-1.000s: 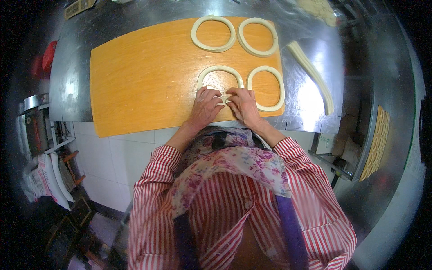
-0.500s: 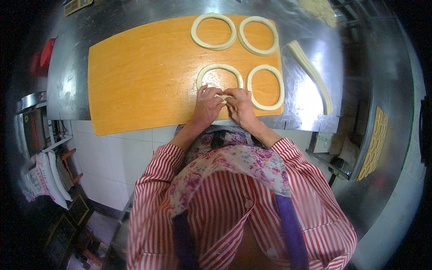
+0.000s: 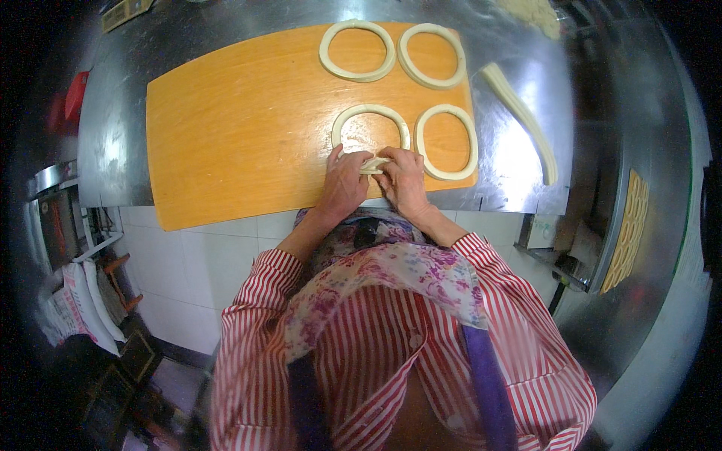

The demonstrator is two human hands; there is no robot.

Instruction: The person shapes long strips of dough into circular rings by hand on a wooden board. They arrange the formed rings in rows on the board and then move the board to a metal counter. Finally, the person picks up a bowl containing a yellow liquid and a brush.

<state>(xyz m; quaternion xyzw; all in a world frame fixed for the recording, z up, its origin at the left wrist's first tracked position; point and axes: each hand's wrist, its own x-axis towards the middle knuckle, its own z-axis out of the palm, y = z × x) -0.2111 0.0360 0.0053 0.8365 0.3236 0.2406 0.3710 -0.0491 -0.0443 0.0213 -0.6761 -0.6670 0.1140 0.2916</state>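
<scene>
On an orange wooden board [image 3: 218,135], a pale dough ring [image 3: 370,109] lies partly beneath both hands. My left hand [image 3: 342,180] grips its near side with bent fingers, and my right hand [image 3: 402,180] pinches the same stretch just to the right, fingertips close to the left's. The join between the fingers is partly hidden. Another dough ring [image 3: 471,143] lies beside my right hand; two more rings, one at upper middle [image 3: 325,51] and one at upper right [image 3: 459,60], rest along the far edge of the board.
A long ridged dough strip [image 3: 526,120] lies on the steel table [image 3: 113,150], right of the board. A tray of golden rings [image 3: 632,233] is far right, a red object [image 3: 75,96] far left, white sacks [image 3: 83,301] low at left, pale dough [image 3: 530,15] at the back right.
Both hands stay on the same dough ring, with small finger movements at the pinched part. The fingertips met more closely half a second ago and now sit slightly apart. The view has tilted a little.
</scene>
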